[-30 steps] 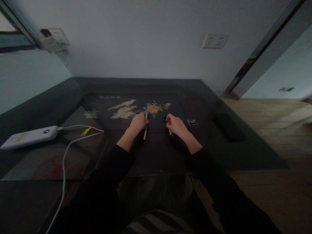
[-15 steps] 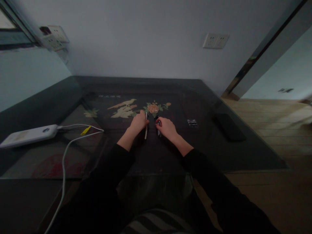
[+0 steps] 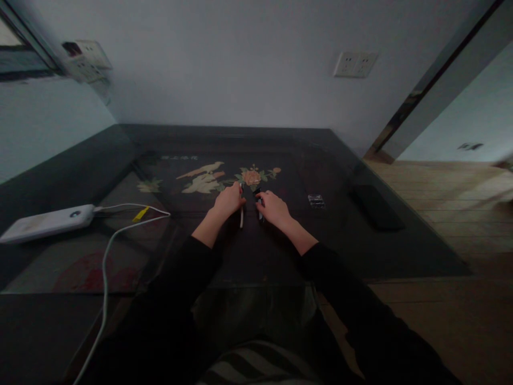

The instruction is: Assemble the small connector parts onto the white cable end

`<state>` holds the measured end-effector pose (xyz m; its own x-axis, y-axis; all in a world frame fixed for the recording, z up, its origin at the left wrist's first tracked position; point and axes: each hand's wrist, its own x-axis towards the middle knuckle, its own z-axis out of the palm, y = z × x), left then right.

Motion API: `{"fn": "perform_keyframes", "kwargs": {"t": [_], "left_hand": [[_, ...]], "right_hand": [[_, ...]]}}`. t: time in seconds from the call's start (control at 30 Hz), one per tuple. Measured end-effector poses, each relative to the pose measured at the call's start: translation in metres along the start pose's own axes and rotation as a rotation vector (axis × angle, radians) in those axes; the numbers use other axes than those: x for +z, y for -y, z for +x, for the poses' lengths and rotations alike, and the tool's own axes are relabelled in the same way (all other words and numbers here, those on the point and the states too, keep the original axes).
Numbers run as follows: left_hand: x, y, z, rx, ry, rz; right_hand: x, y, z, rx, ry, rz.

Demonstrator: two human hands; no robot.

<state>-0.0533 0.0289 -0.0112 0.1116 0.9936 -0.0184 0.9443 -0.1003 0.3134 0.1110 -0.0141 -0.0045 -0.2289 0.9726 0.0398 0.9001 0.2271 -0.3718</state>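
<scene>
My left hand [image 3: 227, 202] rests on the dark glass-topped table [image 3: 280, 256], closed around a thin white stick-like object [image 3: 241, 219] that pokes out above and below the fist. A few centimetres to its right, my right hand [image 3: 273, 208] grips a small dark object with a pale tip [image 3: 259, 205]. What these two objects are is too dim and small to tell. Both hands sit just below the flower-and-bird picture [image 3: 224, 179] inlaid in the tabletop.
A white power bank [image 3: 46, 223] with a white cable [image 3: 105, 267] and a yellow tag lies at left. A small shiny packet [image 3: 316, 201] and a black flat device [image 3: 374, 207] lie right of my hands. Wall sockets [image 3: 355, 64] sit behind; wooden floor at right.
My right hand has slid left toward my left hand, closing the gap between them. The left hand has stayed almost still.
</scene>
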Motion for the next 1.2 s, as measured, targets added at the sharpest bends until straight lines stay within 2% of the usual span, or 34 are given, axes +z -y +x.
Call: {"fn": "perform_keyframes", "kwargs": {"t": [0.3,0.4,0.5,0.6,0.7,0.77,0.87,0.97,1.07,1.2], "left_hand": [[-0.003,-0.001,-0.004,-0.002,0.003,0.03],[-0.003,-0.001,-0.004,-0.003,0.013,0.039],[-0.005,-0.003,-0.005,-0.007,0.01,0.036],[-0.007,-0.005,-0.006,-0.011,0.015,0.033],[-0.009,-0.008,-0.008,-0.019,0.02,0.035],[-0.009,-0.008,-0.009,-0.026,0.019,0.033],[-0.008,-0.008,-0.008,-0.029,0.02,0.032],[-0.006,-0.007,-0.006,-0.037,0.027,0.039],[-0.005,-0.007,-0.005,-0.042,0.031,0.042],[-0.006,-0.009,-0.008,-0.026,0.023,0.05]], "right_hand": [[0.005,0.003,0.0,0.015,-0.034,-0.059],[0.004,0.002,0.0,-0.001,-0.051,-0.019],[-0.006,-0.008,0.003,-0.054,-0.103,0.064],[-0.028,-0.038,0.008,-0.069,-0.205,0.14],[-0.055,-0.085,0.008,-0.028,-0.285,0.188],[-0.067,-0.12,0.002,0.049,-0.288,0.122],[-0.075,-0.161,-0.008,0.162,-0.15,-0.036],[-0.075,-0.181,-0.014,0.202,-0.006,-0.044],[-0.074,-0.179,-0.012,0.208,0.073,-0.012],[-0.065,-0.153,-0.004,0.142,0.073,-0.028]]}}
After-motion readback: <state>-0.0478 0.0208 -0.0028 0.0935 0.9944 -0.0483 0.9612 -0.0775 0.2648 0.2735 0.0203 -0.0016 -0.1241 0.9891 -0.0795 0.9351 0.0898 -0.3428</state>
